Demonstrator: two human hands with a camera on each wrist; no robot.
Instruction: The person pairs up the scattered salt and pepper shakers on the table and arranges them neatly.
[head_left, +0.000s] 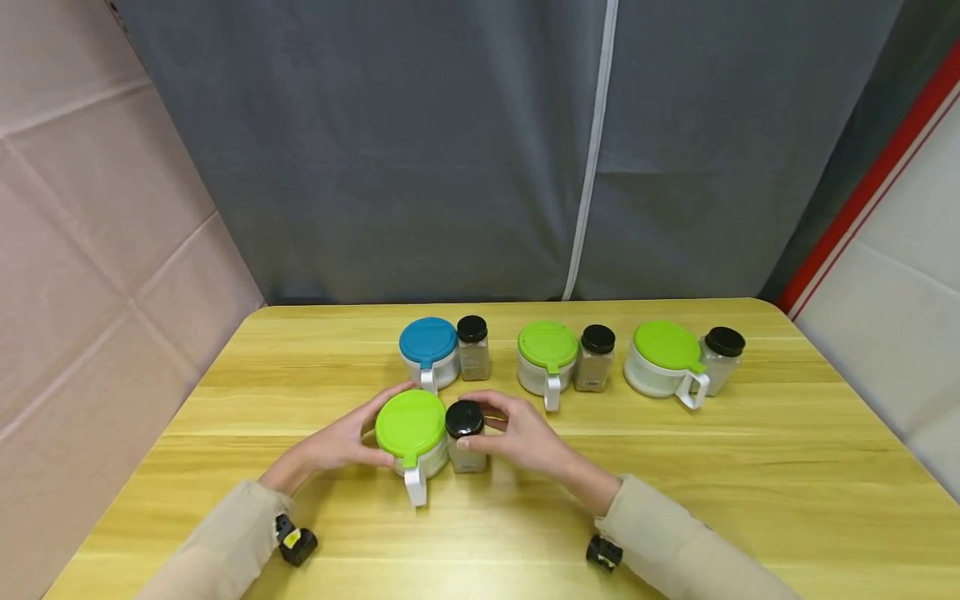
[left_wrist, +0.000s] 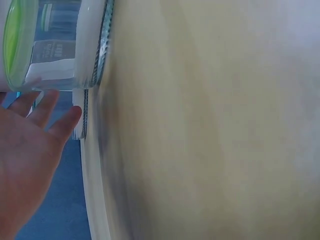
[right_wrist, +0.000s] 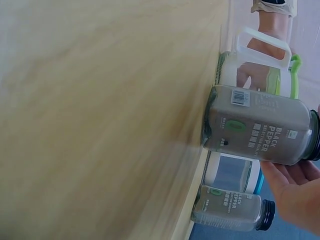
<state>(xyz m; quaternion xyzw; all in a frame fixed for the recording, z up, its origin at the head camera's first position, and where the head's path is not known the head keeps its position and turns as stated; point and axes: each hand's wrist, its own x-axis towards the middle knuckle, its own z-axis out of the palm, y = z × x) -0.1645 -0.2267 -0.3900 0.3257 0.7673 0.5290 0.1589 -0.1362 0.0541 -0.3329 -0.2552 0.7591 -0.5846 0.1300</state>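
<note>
A glass seasoning jar (head_left: 411, 427) with a green lid and a white handle stands on the table, its handle towards the front. My left hand (head_left: 347, 439) holds it from the left, thumb at the front and fingers round the back. Close against its right side is a bottle of ground black pepper (head_left: 467, 455) with a black cap. My right hand (head_left: 522, 435) grips this bottle between thumb and fingers near the cap. Its label (right_wrist: 265, 137) reads "Black Pepper" in the right wrist view, with the bottle's base at the tabletop.
Behind stand a blue-lidded jar (head_left: 428, 342) with a pepper bottle (head_left: 474, 354), a green-lidded jar (head_left: 547, 346) with another bottle (head_left: 595, 367), and at the right a third such pair, jar (head_left: 666, 346) and bottle (head_left: 722, 358). A grey curtain (head_left: 375, 167) hangs beyond the wooden table (head_left: 787, 467).
</note>
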